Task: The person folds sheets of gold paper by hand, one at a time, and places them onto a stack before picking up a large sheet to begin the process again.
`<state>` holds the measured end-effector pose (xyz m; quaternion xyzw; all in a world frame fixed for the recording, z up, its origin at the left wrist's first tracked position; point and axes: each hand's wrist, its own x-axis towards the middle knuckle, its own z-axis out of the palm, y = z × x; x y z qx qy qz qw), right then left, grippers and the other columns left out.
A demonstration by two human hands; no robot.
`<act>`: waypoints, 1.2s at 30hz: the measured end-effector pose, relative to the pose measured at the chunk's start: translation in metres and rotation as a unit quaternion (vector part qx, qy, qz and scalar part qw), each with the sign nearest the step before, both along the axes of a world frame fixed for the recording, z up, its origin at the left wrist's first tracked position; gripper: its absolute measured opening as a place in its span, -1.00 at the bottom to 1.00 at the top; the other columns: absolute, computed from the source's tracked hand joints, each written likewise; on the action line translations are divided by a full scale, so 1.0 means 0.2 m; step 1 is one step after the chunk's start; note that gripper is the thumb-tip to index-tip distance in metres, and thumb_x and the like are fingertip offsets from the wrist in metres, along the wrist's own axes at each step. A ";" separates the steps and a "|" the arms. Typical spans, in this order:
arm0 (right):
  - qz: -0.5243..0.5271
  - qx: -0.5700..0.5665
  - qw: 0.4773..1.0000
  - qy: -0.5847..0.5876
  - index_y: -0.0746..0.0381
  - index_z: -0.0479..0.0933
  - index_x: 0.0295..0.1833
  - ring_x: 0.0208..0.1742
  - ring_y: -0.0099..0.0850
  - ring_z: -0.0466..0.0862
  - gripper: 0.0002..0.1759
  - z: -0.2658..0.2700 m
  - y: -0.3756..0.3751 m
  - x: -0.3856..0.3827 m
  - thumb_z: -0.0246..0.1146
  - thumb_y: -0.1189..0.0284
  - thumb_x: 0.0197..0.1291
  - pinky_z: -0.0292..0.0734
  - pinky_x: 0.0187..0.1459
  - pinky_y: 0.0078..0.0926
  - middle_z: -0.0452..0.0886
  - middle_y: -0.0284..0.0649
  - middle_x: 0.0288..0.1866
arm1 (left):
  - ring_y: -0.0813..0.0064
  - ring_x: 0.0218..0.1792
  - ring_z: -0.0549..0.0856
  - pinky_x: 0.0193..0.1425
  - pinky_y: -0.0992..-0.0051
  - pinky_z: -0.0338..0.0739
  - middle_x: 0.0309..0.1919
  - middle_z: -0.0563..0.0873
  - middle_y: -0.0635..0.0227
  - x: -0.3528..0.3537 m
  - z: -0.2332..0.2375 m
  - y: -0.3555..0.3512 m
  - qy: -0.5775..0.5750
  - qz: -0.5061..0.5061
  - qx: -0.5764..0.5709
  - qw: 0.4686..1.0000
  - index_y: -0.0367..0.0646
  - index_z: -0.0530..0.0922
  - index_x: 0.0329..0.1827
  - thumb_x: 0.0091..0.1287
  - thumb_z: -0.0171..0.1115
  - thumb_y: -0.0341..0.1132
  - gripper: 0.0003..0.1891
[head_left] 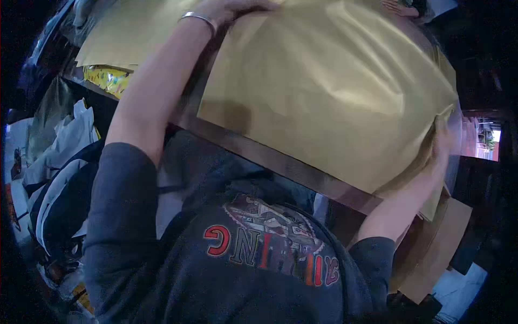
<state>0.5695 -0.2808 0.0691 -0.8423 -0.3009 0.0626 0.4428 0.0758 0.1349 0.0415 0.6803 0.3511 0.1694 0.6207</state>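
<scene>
— Head view: where is the gold sheet (324, 92)?

— It is spread shiny and slightly buckled over a dark table edge (270, 156), in front of the person's chest.

— The left hand (232, 8)?

— It lies at the sheet's far corner, spread flat on it and gripping nothing. A silver bracelet (198, 19) sits on the wrist, and the picture's top border cuts off the fingertips.

— And the right hand (442, 146)?

— It is at the sheet's right edge, fingers closed over it, though blurred.

— Any writing?

— The grey shirt (259, 254) bears red and dark letters, seen upside down and ending in "ING"; the rest is unreadable.

— What else is around?

— More gold sheets (129, 32) lie far left, with a yellow printed packet (108, 78) beneath them. Brown card (442, 243) is at lower right, and another person's hand (399, 8) is at the top.
</scene>
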 end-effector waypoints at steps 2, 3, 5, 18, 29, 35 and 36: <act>-0.011 -0.074 0.997 0.000 0.48 0.61 0.05 -0.04 -0.37 0.62 -0.39 -0.14 0.04 -0.02 0.30 0.06 0.27 0.48 0.04 -0.43 0.69 -0.08 -0.07 | 0.51 -0.09 0.67 0.01 0.50 0.57 -0.09 0.73 0.32 0.17 -0.09 0.01 0.038 -0.001 -0.032 0.999 -0.26 0.65 0.02 0.16 0.52 -0.16 -0.55; -0.027 -0.095 0.995 -0.013 0.48 0.62 0.01 -0.08 -0.35 0.62 -0.39 -0.19 0.08 -0.06 0.29 0.04 0.26 0.48 0.00 -0.39 0.69 -0.08 -0.11 | 0.52 -0.10 0.67 0.00 0.51 0.57 -0.09 0.73 0.32 0.21 -0.12 0.05 0.056 -0.002 -0.046 0.997 -0.26 0.66 0.01 0.16 0.52 -0.16 -0.55; 0.015 -0.124 0.991 -0.051 0.46 0.63 -0.08 -0.21 -0.34 0.62 -0.43 -0.40 0.08 0.07 0.26 0.05 0.29 0.50 -0.11 -0.34 0.69 -0.12 -0.25 | 0.52 -0.11 0.67 0.00 0.52 0.57 -0.10 0.73 0.32 0.27 -0.20 0.06 0.094 -0.008 -0.077 0.993 -0.26 0.66 0.00 0.16 0.53 -0.16 -0.56; -0.047 -0.288 0.953 -0.077 0.41 0.56 0.09 0.20 0.01 0.58 -0.37 -0.40 0.15 -0.03 0.20 0.01 0.26 0.43 0.23 -0.16 0.61 0.15 0.12 | 0.44 -0.16 0.69 -0.03 0.41 0.60 -0.13 0.73 0.22 0.35 -0.27 0.08 0.241 -0.009 0.222 0.945 -0.33 0.58 0.11 0.16 0.47 -0.19 -0.48; 0.249 -0.017 0.925 -0.286 0.24 0.50 0.09 0.34 0.02 0.35 -0.53 -0.40 0.41 -1.40 0.30 0.19 0.15 0.28 0.29 0.03 0.44 0.04 0.22 | 0.44 -0.22 0.71 -0.12 0.45 0.60 -0.17 0.72 0.21 0.34 -0.27 0.03 0.158 0.033 0.106 0.981 -0.35 0.54 0.04 0.19 0.40 -0.33 -0.60; 0.312 -0.019 0.917 -0.247 0.22 0.51 0.12 0.39 0.02 0.33 -0.50 -0.43 0.30 -1.54 0.35 0.23 0.10 0.24 0.31 0.10 0.41 0.01 0.26 | 0.30 -0.06 0.70 -0.01 0.40 0.62 0.00 0.69 0.07 0.30 -0.39 0.16 0.172 0.037 0.154 0.972 -0.40 0.44 0.24 0.23 0.41 -0.33 -0.45; 0.324 -0.032 0.912 -0.249 0.21 0.51 0.14 0.41 0.02 0.31 -0.50 -0.44 0.27 -1.53 0.33 0.22 0.12 0.21 0.34 0.13 0.40 0.01 0.28 | 0.37 -0.20 0.72 -0.12 0.43 0.61 -0.17 0.73 0.14 0.29 -0.44 0.20 0.148 0.047 0.189 0.970 -0.39 0.55 0.04 0.15 0.44 -0.29 -0.54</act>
